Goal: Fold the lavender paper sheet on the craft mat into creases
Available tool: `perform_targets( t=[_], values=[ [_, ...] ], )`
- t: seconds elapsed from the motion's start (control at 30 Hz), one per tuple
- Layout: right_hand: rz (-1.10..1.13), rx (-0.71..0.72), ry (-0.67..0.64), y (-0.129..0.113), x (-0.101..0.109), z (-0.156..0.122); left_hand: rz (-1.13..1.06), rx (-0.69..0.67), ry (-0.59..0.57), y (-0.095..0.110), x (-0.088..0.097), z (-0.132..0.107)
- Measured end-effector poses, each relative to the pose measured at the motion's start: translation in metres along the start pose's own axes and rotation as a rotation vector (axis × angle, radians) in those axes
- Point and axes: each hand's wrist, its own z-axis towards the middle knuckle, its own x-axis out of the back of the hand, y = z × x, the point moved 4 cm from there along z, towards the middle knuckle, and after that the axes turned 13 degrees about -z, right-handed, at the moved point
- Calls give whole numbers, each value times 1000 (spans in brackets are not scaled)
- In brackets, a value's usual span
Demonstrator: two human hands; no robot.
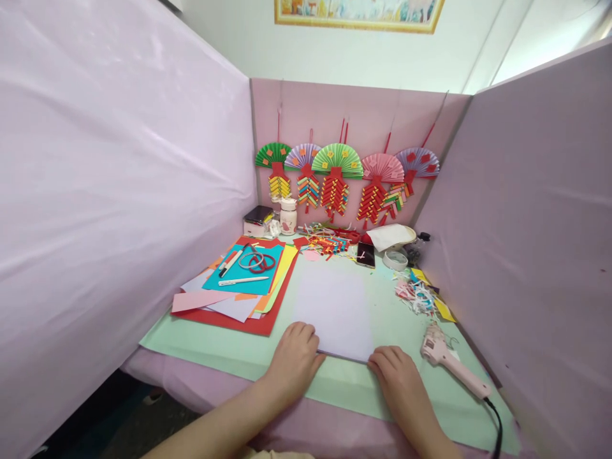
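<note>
A pale lavender sheet of paper [333,306] lies on the light green table cover [344,379] straight in front of me. Its near edge shows a narrow, darker strip, which looks slightly raised or folded. My left hand [295,354] grips that edge near its left corner, with fingers on top and the thumb stretched along the edge. At the right corner, my right hand [394,373] pinches the paper between curled fingers and thumb. The undersides of both hands are hidden.
On the left, a coloured paper stack [253,322] carries scissors [262,262] and pens. A pink glue gun [454,366] lies right, its cord trailing forward. Paper scraps [418,296], a tape roll [395,259], a phone [366,254] and rolled paper tubes [329,245] sit farther back. Paper-fan ornaments [337,162] hang behind.
</note>
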Motion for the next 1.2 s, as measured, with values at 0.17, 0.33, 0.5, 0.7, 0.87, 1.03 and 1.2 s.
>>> perform_targets(
  t=[0.17,0.33,0.5,0.7,0.87,1.03,1.2],
  values=[
    [82,-44,134,-1,0,-5,-45,-87,-49,6,-27,15],
    [200,-259,351,1,6,-13,-273,-123,261,-8,-16,12],
    [225,-311,350,2,7,-15,-846,44,569,-22,13,7],
    [210,-145,393,-20,11,-13,-1748,593,727,-12,-9,1],
    [149,48,430,-65,19,-4,-1923,668,640,11,-20,-8],
    [91,39,394,-92,24,13,-1941,692,569,19,-20,-16],
    [175,-56,366,-90,22,15,-1931,718,514,20,-24,-22]
  ],
)
